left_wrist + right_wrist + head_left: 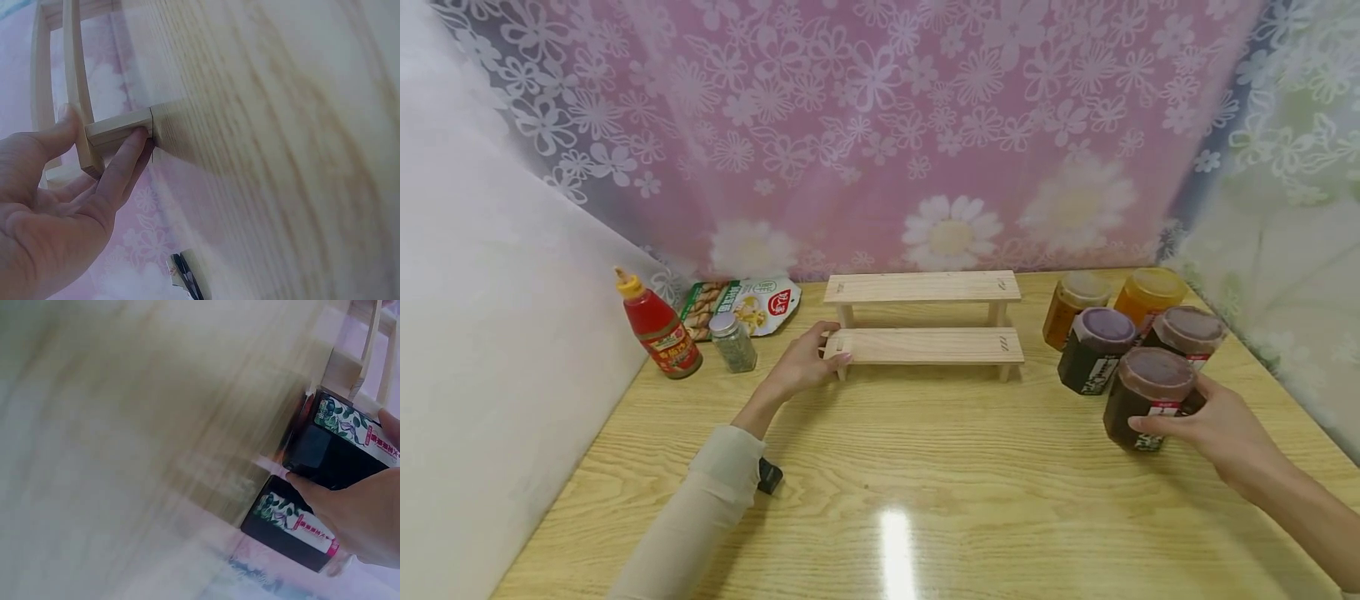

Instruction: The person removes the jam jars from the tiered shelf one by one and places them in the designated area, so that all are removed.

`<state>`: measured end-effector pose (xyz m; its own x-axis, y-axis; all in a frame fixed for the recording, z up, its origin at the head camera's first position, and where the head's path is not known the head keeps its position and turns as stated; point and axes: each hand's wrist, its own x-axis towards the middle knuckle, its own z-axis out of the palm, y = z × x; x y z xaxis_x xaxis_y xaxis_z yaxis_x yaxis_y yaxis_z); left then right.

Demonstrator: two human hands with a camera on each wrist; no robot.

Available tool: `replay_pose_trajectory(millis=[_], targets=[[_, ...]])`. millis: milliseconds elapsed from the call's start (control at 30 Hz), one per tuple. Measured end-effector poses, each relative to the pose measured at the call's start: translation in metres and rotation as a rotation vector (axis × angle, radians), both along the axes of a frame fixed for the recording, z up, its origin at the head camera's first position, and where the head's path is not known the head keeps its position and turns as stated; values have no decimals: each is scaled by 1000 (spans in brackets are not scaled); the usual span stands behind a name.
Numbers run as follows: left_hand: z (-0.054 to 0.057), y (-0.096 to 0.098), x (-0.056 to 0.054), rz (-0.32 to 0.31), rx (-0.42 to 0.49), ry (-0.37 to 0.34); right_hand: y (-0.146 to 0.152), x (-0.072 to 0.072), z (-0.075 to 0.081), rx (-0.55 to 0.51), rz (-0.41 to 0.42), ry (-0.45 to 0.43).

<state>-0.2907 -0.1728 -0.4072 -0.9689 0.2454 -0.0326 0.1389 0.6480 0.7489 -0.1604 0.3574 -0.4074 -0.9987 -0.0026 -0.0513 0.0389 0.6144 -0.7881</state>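
A two-step wooden rack [925, 346] stands near the back of the table. My left hand [801, 365] grips the left end of its lower step. In the left wrist view, the thumb lies against the board and the fingers [119, 169] reach along a short leg. Over at the right, my right hand [1232, 429] holds a dark jar [1123, 404] with a brownish lid, thumb on the near side. The right wrist view shows this held jar [312, 447] beside another dark jar [281, 528] with a similar floral label.
Behind the held jar stand a purple-lidded jar [1096, 350], another dark jar [1187, 333] and two amber jars [1060, 312]. On the left are a red sauce bottle [662, 333], a small spice jar [733, 343] and a food packet [763, 304]. A floral curtain [880, 125] hangs behind.
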Motion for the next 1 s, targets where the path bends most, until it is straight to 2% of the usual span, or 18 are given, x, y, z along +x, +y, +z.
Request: replay_pose_trajectory(millis=[200,400,700,867,1000], targets=[[0,0,-1,2,-15,-2,10,-7,-1,11,9,-17],[0,-1,-2,9,-14,2,16,-12,-3,-41,18,6],[1,-3,-2,7,-7,4,21,-15,-6,-63,27,-40],[-2,-4,-1,-22,35,0,22,-12,-2,-25,48,-63],[-3,-8,2,-69,87,-50,21,-6,3,-51,30,-18]])
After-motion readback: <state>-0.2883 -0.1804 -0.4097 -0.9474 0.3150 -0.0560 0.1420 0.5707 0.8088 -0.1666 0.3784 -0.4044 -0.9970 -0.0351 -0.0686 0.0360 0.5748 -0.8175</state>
